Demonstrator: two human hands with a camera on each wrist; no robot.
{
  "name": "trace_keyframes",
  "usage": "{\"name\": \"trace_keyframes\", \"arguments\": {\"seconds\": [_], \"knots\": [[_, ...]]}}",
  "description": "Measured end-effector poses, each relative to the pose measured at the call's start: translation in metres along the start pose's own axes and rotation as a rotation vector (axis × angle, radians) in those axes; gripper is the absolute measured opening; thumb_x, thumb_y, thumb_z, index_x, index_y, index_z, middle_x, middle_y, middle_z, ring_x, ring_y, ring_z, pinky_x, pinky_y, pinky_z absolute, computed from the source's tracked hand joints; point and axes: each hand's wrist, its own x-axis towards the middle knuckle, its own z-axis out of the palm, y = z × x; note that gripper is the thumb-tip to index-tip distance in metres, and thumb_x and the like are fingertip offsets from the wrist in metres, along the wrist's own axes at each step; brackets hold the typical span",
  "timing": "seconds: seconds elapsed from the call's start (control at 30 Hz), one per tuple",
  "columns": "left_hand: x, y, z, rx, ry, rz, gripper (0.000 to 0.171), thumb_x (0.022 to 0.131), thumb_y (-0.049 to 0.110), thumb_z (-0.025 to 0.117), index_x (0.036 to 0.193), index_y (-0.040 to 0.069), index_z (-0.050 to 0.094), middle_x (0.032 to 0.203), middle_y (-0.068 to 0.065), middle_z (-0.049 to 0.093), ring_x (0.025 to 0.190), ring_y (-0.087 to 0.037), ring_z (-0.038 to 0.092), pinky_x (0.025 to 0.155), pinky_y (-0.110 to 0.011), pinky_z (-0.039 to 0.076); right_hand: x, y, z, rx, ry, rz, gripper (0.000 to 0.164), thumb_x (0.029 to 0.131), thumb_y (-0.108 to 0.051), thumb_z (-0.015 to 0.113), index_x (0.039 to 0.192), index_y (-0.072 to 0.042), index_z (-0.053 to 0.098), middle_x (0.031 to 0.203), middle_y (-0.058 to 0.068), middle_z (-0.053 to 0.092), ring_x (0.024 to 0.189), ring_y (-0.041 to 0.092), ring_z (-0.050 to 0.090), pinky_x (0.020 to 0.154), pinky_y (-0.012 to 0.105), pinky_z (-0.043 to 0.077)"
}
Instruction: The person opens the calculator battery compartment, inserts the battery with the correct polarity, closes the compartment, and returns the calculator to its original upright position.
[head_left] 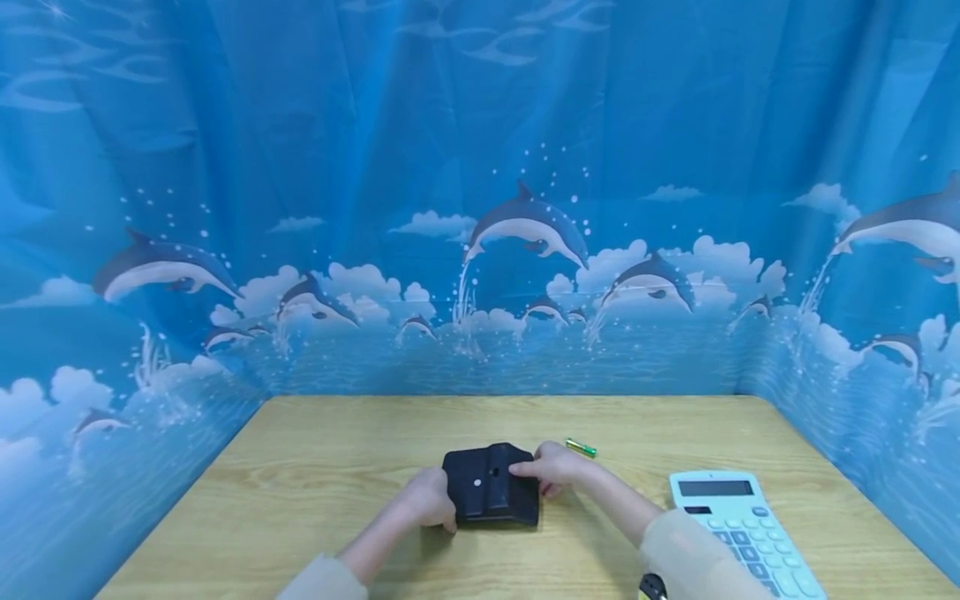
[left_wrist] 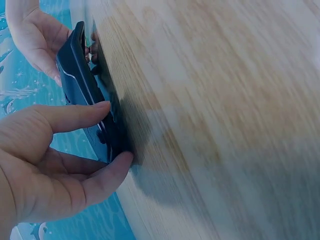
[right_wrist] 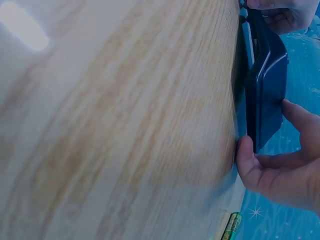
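A flat black object (head_left: 474, 500) with a raised middle band and a small white dot is held between both hands, close over the wooden tabletop. My left hand (head_left: 429, 500) grips its left edge. In the left wrist view, that hand's thumb (left_wrist: 95, 114) lies on the upper side and a fingertip (left_wrist: 122, 159) is at the lower edge. My right hand (head_left: 557, 468) holds the right end, its index finger stretched over the top near the band. The right wrist view shows the object's bent side profile (right_wrist: 270, 90) between thumb and fingers. Its underside is mostly hidden.
A green and gold battery (head_left: 581, 448) lies just beyond my right hand. To the right is a light blue calculator (head_left: 723, 500), partly covered by the right sleeve (head_left: 693, 546). A black and yellow item (head_left: 652, 586) is cut off at the bottom edge. Dolphin-printed curtains (head_left: 480, 208) surround the table (head_left: 337, 433).
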Motion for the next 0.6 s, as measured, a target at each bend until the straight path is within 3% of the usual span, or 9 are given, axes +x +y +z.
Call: {"name": "trace_keyframes", "arguments": {"seconds": [0.2,0.47,0.6], "knots": [[-0.0004,0.0012,0.0037,0.007,-0.008,0.004,0.032,0.054,-0.002,0.080,0.071,-0.002,0.054,0.066,-0.007,0.049,0.059,-0.019,0.045,0.057,-0.031,0.045,-0.0001,-0.0001,0.0006,-0.018,0.016,0.010,0.035,0.085,-0.032,0.066,0.073,-0.005,0.048,0.062,0.005,0.045,0.048,0.012,0.040,0.048,0.024,0.041],[-0.0003,0.0008,0.0037,0.019,0.001,0.040,0.029,0.053,-0.003,0.078,0.067,0.000,0.053,0.064,-0.006,0.048,0.057,-0.018,0.044,0.054,-0.029,0.043,-0.0054,0.0003,0.0012,-0.089,0.048,-0.047,0.034,0.084,-0.030,0.067,0.068,-0.006,0.049,0.056,0.003,0.047,0.046,0.012,0.043,0.049,0.027,0.047],[-0.0001,-0.0010,0.0028,0.035,-0.019,0.042,0.032,0.053,0.001,0.081,0.070,-0.001,0.053,0.067,-0.007,0.050,0.059,-0.018,0.045,0.059,-0.031,0.045,-0.0090,0.0009,0.0023,-0.103,0.059,-0.068,0.034,0.084,-0.029,0.067,0.065,-0.008,0.050,0.053,0.002,0.048,0.044,0.012,0.043,0.049,0.028,0.047]]}}
